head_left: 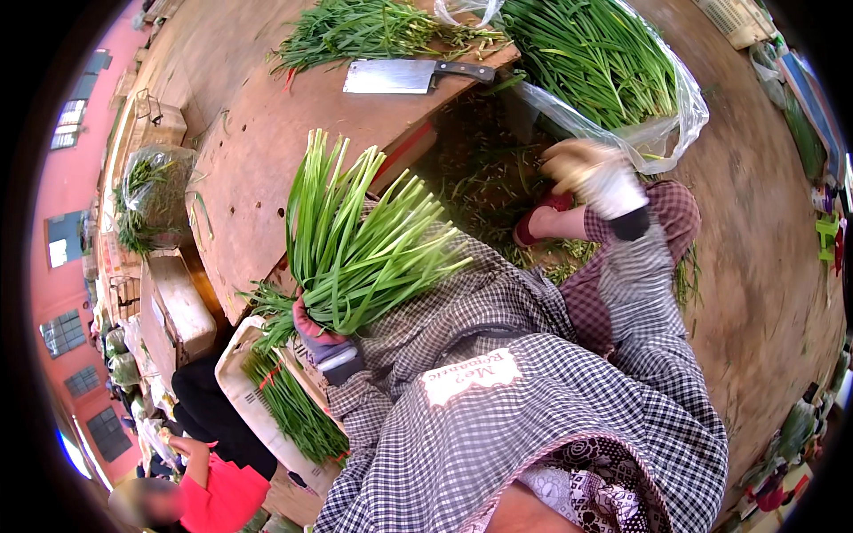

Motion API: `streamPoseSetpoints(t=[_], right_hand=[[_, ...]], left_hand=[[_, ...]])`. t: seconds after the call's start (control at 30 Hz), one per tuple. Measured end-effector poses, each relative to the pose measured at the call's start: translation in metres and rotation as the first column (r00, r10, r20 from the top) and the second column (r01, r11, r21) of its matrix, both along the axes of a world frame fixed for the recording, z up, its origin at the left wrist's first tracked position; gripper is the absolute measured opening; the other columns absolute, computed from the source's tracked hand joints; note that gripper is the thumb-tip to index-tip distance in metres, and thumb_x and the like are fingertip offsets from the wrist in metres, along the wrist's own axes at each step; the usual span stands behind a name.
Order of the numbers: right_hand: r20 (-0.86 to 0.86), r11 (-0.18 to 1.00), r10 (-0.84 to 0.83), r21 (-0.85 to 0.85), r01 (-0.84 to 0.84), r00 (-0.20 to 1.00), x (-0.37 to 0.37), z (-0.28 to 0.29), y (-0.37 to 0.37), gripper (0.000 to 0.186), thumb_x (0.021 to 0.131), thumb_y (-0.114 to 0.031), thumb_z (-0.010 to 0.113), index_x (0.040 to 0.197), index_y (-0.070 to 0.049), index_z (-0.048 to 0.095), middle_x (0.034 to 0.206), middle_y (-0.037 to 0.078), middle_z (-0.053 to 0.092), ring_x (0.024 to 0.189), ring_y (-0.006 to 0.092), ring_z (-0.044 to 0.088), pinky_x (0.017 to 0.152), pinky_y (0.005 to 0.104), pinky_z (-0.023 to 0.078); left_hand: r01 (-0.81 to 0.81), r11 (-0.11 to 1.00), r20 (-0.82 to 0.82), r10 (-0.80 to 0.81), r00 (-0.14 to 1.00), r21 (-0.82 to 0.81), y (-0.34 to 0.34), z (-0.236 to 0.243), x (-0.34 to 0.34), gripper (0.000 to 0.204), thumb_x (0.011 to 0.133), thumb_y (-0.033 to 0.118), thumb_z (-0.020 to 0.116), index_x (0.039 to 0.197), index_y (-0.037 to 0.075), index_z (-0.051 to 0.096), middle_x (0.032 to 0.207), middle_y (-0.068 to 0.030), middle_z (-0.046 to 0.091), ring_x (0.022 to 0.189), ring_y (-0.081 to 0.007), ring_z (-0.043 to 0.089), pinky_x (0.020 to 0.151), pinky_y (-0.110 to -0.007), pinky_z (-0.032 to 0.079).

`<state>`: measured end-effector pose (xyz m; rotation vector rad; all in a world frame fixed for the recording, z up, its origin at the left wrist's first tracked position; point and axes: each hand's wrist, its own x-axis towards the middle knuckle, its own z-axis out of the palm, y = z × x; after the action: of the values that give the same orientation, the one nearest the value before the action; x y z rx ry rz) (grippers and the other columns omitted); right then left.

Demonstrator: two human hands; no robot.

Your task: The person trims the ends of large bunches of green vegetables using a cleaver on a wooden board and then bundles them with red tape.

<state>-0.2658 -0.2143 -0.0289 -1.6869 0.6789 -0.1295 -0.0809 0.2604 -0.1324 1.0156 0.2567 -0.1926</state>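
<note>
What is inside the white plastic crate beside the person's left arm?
Long, thin green stalks with a narrow red tie lie inside the white plastic crate. They cover its bottom, so anything underneath cannot be seen.

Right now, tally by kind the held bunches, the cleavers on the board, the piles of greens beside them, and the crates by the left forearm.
Bunch of greens in the left hand: 1
Cleaver on the board: 1
Pile of greens: 1
Crate: 1
Total: 4

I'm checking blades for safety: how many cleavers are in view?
1: the cleaver lies on the brown board, beside a pile of greens. Others could be hidden.
</note>
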Motion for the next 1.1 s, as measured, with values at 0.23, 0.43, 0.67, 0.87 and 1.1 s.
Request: streamPoseSetpoints(t=[0.23,0.43,0.67,0.87,1.1], right_hand=[[0.055,0.838,0.415,0.366,-0.405,0.908,0.053,-0.025,0.12,0.034,0.088,-0.028,0.062,0.092,0.004,0.069,0.072,0.011,0.068,0.056,0.0114,0.061,0.051,0.0248,0.052],[0.059,0.846,0.263,0.466,-0.259,0.963,0.053,-0.041,0.137,0.023,0.085,-0.02,0.067,0.093,0.001,0.071,0.071,0.007,0.068,0.053,0.0098,0.061,0.049,0.0234,0.052],[0.112,0.934,-0.075,0.356,0.03,0.991,0.053,-0.056,0.12,0.021,0.086,-0.017,0.063,0.089,0.002,0.069,0.066,0.004,0.063,0.054,0.0068,0.055,0.045,0.0215,0.044],[0.092,0.914,-0.331,0.277,0.295,0.939,0.012,-0.07,0.036,0.019,0.088,-0.015,0.06,0.095,0.001,0.067,0.076,0.006,0.066,0.056,0.0087,0.055,0.05,0.0232,0.047],[-0.074,0.939,0.278,-0.187,-0.287,0.958,0.018,-0.068,0.078,0.037,0.074,-0.022,0.073,0.103,-0.001,0.065,0.091,0.016,0.067,0.083,0.0179,0.065,0.075,0.0281,0.051]], left_hand=[[0.03,0.987,0.167,-0.056,0.984,0.155,-0.007,0.004,-0.003,0.032,0.09,0.014,0.046,0.116,-0.001,0.056,0.108,-0.0193,0.064,0.088,-0.03,0.066,0.076,-0.044,0.059],[-0.019,0.997,0.034,0.016,0.999,0.071,-0.015,0.008,-0.005,0.039,0.089,0.011,0.045,0.125,-0.003,0.05,0.11,-0.0186,0.062,0.09,-0.0271,0.065,0.079,-0.042,0.057],[0.063,0.998,0.006,-0.063,0.998,-0.023,-0.015,0.004,-0.008,0.034,0.091,0.013,0.043,0.12,-0.003,0.053,0.107,-0.0171,0.064,0.089,-0.0274,0.066,0.078,-0.042,0.058],[-0.013,0.998,0.153,0.022,0.988,-0.057,0.001,-0.026,-0.009,0.027,0.093,0.017,0.046,0.112,0.001,0.058,0.106,-0.018,0.065,0.09,-0.0284,0.066,0.076,-0.042,0.059],[0.013,1.0,0.099,-0.012,0.995,-0.014,0.013,-0.048,-0.002,0.03,0.095,0.022,0.043,0.109,0.001,0.06,0.109,-0.0169,0.064,0.093,-0.0252,0.066,0.077,-0.039,0.058]])
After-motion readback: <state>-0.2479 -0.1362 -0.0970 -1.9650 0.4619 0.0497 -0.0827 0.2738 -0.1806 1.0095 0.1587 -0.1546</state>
